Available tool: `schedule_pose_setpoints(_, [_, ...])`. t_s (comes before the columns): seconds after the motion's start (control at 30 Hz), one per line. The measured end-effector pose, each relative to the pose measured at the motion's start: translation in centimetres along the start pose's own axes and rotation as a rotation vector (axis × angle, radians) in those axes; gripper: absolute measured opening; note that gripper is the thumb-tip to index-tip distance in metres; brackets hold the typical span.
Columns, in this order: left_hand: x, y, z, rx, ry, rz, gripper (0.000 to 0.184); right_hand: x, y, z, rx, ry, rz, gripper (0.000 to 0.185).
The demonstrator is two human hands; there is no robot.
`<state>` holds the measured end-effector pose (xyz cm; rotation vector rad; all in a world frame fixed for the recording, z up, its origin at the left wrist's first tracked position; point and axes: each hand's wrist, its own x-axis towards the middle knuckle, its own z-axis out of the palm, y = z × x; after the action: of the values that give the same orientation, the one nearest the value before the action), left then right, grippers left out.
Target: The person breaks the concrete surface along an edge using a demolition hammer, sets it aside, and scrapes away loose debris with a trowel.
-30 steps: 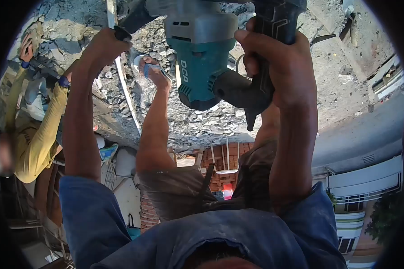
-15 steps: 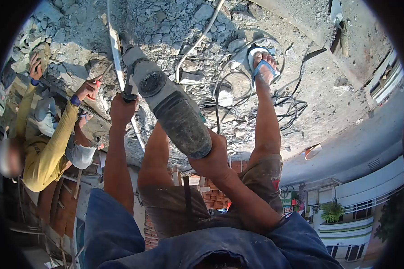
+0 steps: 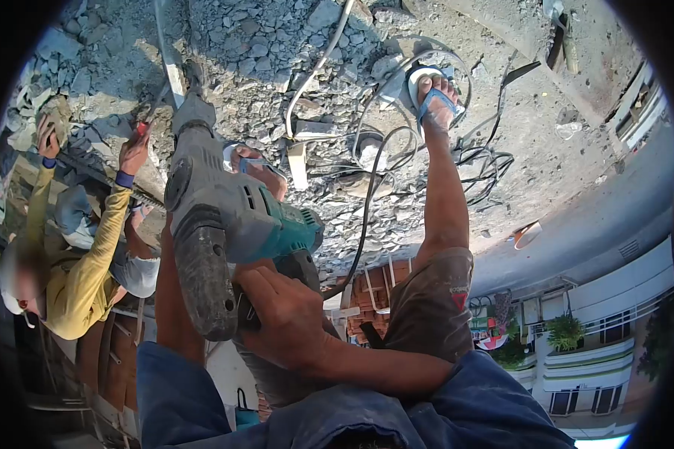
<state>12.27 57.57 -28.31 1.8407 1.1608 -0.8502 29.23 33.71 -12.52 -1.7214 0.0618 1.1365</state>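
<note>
A grey and teal demolition hammer (image 3: 232, 217), dusty and scuffed, fills the left-centre, its nose pointing at the rubble. My right hand (image 3: 281, 310) is closed around its rear handle, partly behind the grey housing. A black cord runs from that end over the ground. My left forearm (image 3: 176, 299) reaches up behind the hammer; the hammer hides my left hand and its fingers. Broken concrete rubble (image 3: 258, 49) lies around the nose. A long pale strip (image 3: 170, 67) lies just beside it. Whether the bit touches the ground, I cannot tell.
At left, a co-worker in a yellow shirt (image 3: 90, 292) has one hand on a red-handled tool (image 3: 141, 129) and the other by a stone (image 3: 66, 120). Looped cables (image 3: 494, 161) lie near my sandalled foot (image 3: 436, 112). A pale hose (image 3: 314, 71) crosses the rubble.
The hammer has swung and turned, its rear end moving left and its teal side coming into view. My right hand moved left with it. My left hand, earlier around the side handle, is now hidden.
</note>
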Motion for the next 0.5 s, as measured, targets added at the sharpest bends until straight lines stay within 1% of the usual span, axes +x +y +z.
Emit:
schedule_pose_setpoints(0.17, [2.5,-1.9,-3.6,0.052,-0.043,0.004,0.026,1.3,-1.1,3.6,0.055,0.052,0.044,0.044])
schedule_pose_setpoints(0.3, [4.3,-2.9,-5.6,0.096,-0.067,0.008,0.026,1.4,-1.7,6.6,0.082,0.025,0.068,0.045])
schedule_pose_setpoints(0.4, [5.6,-3.6,-6.4,0.120,-0.092,0.017,0.026,1.5,-1.7,7.9,0.070,0.023,0.028,0.044])
schedule_pose_setpoints(0.5, [6.7,-4.0,-6.5,0.135,-0.109,0.028,0.027,2.2,-1.4,7.2,0.099,-0.052,-0.029,0.046])
